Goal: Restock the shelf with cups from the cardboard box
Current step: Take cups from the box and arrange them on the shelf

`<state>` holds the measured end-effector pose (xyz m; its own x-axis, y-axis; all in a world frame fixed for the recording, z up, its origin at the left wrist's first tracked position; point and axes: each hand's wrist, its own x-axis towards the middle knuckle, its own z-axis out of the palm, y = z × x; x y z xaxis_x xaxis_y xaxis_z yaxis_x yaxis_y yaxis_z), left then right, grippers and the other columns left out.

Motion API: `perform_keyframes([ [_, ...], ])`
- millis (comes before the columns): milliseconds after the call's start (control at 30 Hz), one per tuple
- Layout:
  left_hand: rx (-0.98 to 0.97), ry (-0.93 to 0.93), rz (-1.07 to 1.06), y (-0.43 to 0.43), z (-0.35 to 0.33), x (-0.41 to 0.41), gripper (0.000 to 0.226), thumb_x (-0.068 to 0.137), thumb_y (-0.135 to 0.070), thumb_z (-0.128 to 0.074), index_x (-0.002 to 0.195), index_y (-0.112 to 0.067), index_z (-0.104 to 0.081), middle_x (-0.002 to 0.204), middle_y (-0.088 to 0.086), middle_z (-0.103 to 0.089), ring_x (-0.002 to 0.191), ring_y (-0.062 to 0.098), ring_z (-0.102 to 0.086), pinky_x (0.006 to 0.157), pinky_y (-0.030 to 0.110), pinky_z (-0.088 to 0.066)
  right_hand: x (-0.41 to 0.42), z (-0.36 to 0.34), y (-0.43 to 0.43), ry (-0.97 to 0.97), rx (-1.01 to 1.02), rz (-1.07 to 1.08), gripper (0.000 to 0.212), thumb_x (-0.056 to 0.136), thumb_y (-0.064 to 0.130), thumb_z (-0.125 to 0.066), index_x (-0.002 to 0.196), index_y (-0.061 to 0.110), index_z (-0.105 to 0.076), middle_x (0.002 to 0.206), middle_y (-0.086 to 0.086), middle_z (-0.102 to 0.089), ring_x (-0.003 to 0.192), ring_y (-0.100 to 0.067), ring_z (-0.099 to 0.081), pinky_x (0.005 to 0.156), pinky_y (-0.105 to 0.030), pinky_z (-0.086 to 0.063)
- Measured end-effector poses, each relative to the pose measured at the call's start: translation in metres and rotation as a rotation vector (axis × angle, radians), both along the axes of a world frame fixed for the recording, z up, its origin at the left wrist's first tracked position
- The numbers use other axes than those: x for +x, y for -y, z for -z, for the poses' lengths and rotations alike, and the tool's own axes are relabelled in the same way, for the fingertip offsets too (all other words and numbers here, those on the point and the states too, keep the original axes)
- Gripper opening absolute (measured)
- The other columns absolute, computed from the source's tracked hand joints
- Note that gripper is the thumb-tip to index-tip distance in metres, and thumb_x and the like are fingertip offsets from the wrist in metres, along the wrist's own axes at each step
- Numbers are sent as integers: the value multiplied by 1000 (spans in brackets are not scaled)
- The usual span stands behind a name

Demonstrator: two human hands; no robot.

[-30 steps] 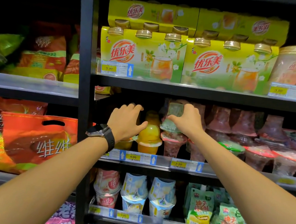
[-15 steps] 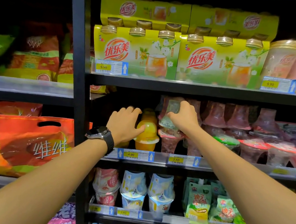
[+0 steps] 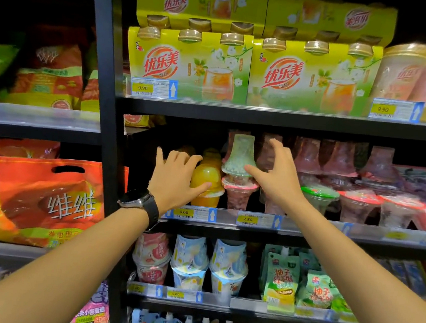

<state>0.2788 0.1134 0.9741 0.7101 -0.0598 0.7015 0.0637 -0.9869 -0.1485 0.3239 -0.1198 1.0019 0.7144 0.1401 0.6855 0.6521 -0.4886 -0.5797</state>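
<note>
On middle shelf (image 3: 227, 216), front edge: orange cup (image 3: 206, 181) against thumb of open left hand (image 3: 176, 176). Just beside: inverted green cup (image 3: 241, 154) atop red-lidded cup (image 3: 237, 190); open right hand (image 3: 276, 173) alongside, fingers spread.

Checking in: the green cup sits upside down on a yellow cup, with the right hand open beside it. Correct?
Not quite. In the head view the green cup sits upside down on a red-lidded cup, not a yellow one; the yellow cup stands to its left. The right hand is open beside it.
</note>
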Motion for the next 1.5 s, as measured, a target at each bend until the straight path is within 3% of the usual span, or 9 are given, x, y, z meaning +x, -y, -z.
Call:
perform_keyframes([
  [167, -28, 26, 41, 25, -1, -2, 94, 78, -83, -22, 145, -20, -42, 121, 5, -56, 119, 28, -49, 115, 64, -18, -4, 22, 49, 83, 44, 11, 75, 81, 27, -74, 145, 24, -34, 132, 1, -38, 118, -13, -43, 95, -28, -39],
  [467, -156, 73, 148, 59, 11, -1, 94, 80, -79, -30, 150, -15, -31, 133, 4, -53, 126, 25, -46, 117, 60, -19, 12, 42, 114, 75, -293, 210, 68, 79, 40, -73, 138, 22, -44, 128, -2, -44, 122, -23, -43, 100, -40, -41],
  [700, -255, 164, 239, 62, 3, 13, 98, 79, -81, -38, 151, -17, -25, 139, 4, -47, 130, 25, -43, 117, 59, -20, 28, 1, 96, 124, -164, 257, 51, 81, 31, -72, 122, 8, -53, 111, -6, -51, 111, -26, -52, 85, -31, -38],
  [900, -241, 169, 194, 81, -15, 24, 102, 79, -77, -49, 154, -14, -20, 127, 7, -50, 120, 29, -48, 113, 57, -26, 56, -45, 54, -77, -104, 294, 34, 80, 26, -69, 98, -1, -59, 95, -15, -62, 94, -31, -60, 67, -31, -39],
  [1000, -255, 187, 192, 94, -21, 31, 99, 79, -74, -51, 151, -12, -24, 123, 9, -52, 118, 32, -51, 115, 57, -26, 77, -47, 39, -300, -212, 263, 35, 91, 26, -59, 113, -2, -60, 103, -15, -62, 110, -32, -60, 76, -30, -42],
  [1100, -263, 199, 137, 104, -24, 39, 94, 80, -74, -49, 147, -11, -31, 119, 11, -55, 114, 33, -53, 113, 56, -28, 102, -46, 27, -406, -310, 226, 54, 93, 46, -55, 127, 4, -56, 128, -14, -58, 121, -31, -54, 94, -33, -42],
  [1200, -255, 203, 66, 110, -25, 44, 92, 81, -78, -40, 142, -9, -36, 114, 12, -56, 108, 33, -55, 111, 54, -31, 124, -42, 16, -282, -248, 272, 65, 79, 54, -67, 127, 14, -52, 128, -12, -56, 116, -33, -55, 91, -38, -48],
  [1367, -261, 169, 12, 117, -26, 43, 84, 83, -71, -50, 137, -9, -39, 111, 12, -53, 103, 36, -55, 108, 54, -35, 131, -38, 20, -129, -273, 290, 41, 83, 32, -62, 119, 14, -57, 120, -15, -60, 111, -36, -58, 86, -38, -50],
  [1500, -278, 135, 7, 123, -26, 38, 83, 84, -67, -54, 140, -9, -38, 111, 13, -51, 101, 40, -54, 107, 54, -35, 132, -37, 28, -101, -242, 277, 34, 84, 32, -64, 112, 14, -61, 115, -17, -63, 108, -36, -60, 85, -36, -48],
])
